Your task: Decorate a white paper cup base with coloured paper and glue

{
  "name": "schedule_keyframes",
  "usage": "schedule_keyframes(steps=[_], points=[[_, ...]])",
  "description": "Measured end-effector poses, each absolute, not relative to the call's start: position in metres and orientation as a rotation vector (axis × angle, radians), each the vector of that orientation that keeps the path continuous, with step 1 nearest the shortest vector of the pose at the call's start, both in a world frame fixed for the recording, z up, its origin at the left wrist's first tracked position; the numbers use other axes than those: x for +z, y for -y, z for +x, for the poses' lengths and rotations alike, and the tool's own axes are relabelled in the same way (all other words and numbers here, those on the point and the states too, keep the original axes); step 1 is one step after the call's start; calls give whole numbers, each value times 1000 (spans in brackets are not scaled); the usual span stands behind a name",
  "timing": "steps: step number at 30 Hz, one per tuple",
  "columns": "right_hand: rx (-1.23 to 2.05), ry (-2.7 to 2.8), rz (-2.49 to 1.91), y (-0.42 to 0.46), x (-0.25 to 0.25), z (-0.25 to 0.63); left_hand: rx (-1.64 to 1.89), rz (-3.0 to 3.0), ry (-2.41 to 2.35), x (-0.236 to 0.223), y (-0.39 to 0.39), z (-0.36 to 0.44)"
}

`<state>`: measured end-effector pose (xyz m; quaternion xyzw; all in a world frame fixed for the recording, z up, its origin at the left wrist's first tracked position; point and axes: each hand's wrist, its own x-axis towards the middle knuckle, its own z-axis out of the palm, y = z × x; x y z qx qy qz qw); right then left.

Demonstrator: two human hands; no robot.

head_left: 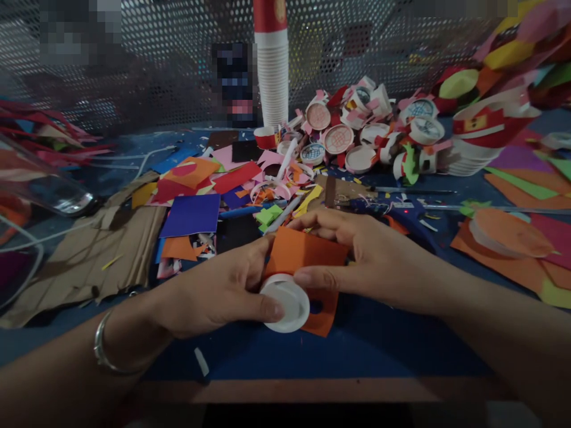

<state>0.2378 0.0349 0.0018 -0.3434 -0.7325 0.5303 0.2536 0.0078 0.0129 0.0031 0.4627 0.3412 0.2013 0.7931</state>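
A white round piece [292,303], which looks like a cut-off paper cup bottom, is pinched by my left hand [232,288], its thumb lying on the disc. Behind and under it is an orange paper sheet [303,252] with a hole near its lower edge. My right hand [352,255] is closed on this sheet, thumb in front and fingers along its top edge. The fingertips of my left hand are hidden behind the disc and paper. A blue glue gun [404,208] with a small red light lies just beyond my right hand.
A tall stack of paper cups [273,77] stands by the perforated metal screen [178,59]. Cut cup bottoms [339,139] are heaped right of it. Corrugated cardboard [111,249] and a dark blue square [190,215] lie left. Orange sheets [491,252] lie right.
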Motion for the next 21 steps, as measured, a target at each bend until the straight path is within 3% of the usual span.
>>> schedule_keyframes(steps=[15,21], points=[[1756,1888,-971,-36,1,234,423,927,-781,-2,-11,4],[1722,1819,-970,-37,2,238,420,896,-842,5,-9,2]])
